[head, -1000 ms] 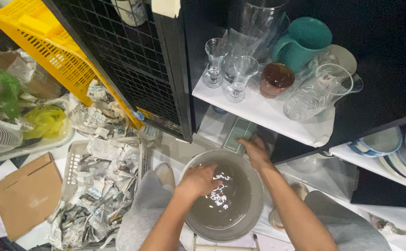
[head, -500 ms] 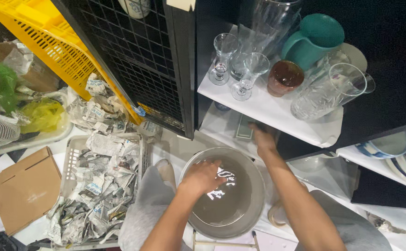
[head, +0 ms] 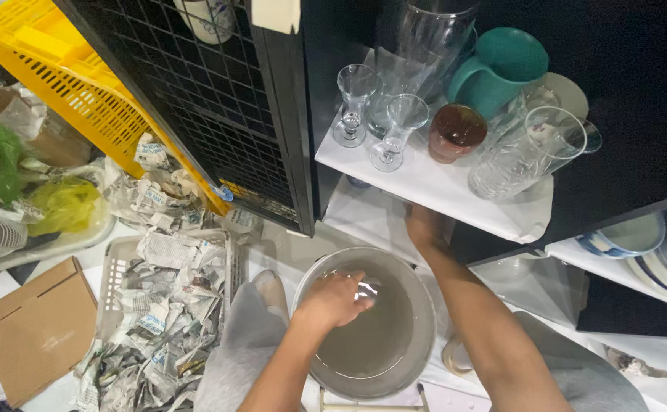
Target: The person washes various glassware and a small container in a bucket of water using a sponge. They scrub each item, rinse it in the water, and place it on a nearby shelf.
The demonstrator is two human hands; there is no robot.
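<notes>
I see left hand closed on small clear glass inside round grey metal basin: wet, slippery, fragile; grip its body. Right hand at lower shelf edge, grip unclear.

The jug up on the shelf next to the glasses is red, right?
Not quite. The head view shows the jug on the shelf beside the glasses is teal green, not red. The reddish-brown thing near it is a small cup.
</notes>
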